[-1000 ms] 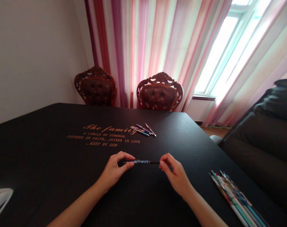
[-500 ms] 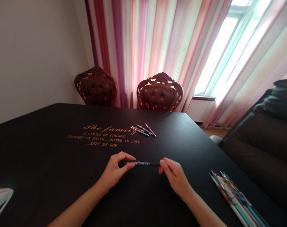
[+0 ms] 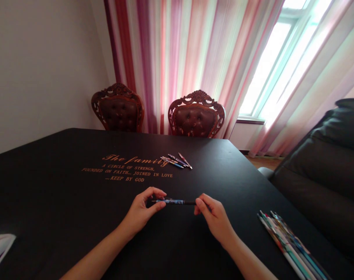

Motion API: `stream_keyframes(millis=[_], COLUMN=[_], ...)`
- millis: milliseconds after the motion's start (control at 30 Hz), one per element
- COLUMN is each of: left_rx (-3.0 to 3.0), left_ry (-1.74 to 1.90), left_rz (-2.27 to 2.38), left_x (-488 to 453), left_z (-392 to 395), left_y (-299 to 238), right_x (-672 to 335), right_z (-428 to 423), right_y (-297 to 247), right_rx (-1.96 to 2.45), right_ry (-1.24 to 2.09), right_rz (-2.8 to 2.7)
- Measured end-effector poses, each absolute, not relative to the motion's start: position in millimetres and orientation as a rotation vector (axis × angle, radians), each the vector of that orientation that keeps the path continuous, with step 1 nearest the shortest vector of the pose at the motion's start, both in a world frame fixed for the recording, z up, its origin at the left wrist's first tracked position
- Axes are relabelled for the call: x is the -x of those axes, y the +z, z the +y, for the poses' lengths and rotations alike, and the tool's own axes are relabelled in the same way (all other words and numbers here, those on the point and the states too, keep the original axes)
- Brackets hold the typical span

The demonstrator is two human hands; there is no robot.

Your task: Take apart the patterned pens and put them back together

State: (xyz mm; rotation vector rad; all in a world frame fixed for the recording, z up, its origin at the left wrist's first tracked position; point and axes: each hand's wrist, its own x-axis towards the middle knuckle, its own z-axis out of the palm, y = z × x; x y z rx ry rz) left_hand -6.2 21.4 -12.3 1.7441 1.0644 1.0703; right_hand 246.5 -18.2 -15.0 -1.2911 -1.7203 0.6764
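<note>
A slim pen with a blue patterned barrel and a dark section at its right lies level between my hands, above the dark tabletop. My left hand pinches its left part between thumb and fingers; the clip side faces that way. At the dark right end, my right hand grips with thumb and curled fingers, covering the tip. Beyond my hands, several pens with patterned barrels lie in a loose bunch on the table.
The black table bears gold lettering. At the right edge lies a bundle of longer pens. A white object shows at the left edge. Two carved chairs stand behind the table, and a black leather sofa is on the right.
My right hand has shifted very slightly left along with the pen's end. My left hand keeps its pinch, and the other pens lie as before.
</note>
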Motion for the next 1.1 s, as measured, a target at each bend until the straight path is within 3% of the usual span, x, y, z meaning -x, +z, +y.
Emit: stream_keyframes(millis=[300,567,1100], left_rx=[-1.292,-0.586,-0.459], left_ry=[1.125,0.947,0.944], left_rz=[0.949,0.455,0.407], left_x=[-1,-6,-4], left_z=[17,21,24], left_y=[-15,-21,-25], right_x=[-237,-231,-225], right_z=[-16,-20,-31], right_y=[-26,-20,-10], right_rx=[1.211,1.238,1.231], right_ry=[0.875,0.824,0.647], right_rz=[-1.515,-1.362,-1.541])
